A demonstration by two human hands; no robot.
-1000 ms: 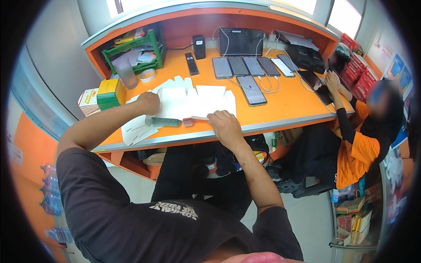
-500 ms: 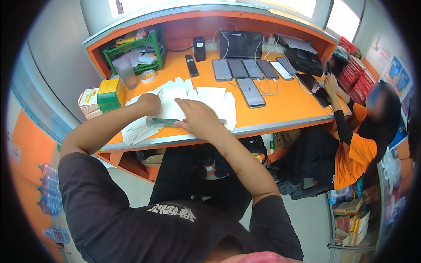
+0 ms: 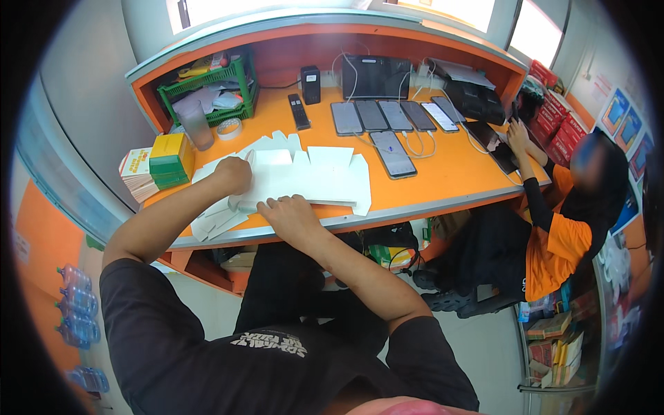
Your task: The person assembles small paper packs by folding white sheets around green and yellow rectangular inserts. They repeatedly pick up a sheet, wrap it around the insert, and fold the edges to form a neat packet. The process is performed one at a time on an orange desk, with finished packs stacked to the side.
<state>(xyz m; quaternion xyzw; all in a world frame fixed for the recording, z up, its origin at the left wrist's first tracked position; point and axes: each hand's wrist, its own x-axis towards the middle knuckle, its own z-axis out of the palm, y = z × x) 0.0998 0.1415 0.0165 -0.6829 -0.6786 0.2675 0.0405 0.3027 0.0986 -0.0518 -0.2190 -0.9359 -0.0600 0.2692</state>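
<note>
Flat white die-cut cardboard sheets (image 3: 332, 176), with tabs along their edges, lie in a pile at the front of the orange desk. My left hand (image 3: 233, 176) is closed in a fist over the pile's left part. A pale curved edge shows beside its knuckles, but what the fingers hold is hidden. At the near edge of the pile, my right hand (image 3: 294, 218) has its fingers bent over the cardboard; its thumb is out of sight. Left of the pile stands a yellow-and-green box (image 3: 171, 162) beside a stack of printed booklets (image 3: 136, 169).
Several phones (image 3: 392, 153) with white cables lie right of the pile. Behind are a roll of tape (image 3: 229, 129), a clear cup (image 3: 196, 126), a green basket (image 3: 207, 90) and a black handset (image 3: 299, 111). A co-worker in orange (image 3: 564, 242) sits at the right, hands near a dark tablet-like device.
My right hand has come back toward me, from the top of the pile to its near edge. My left fist stays in almost the same place. The view has shifted slightly.
</note>
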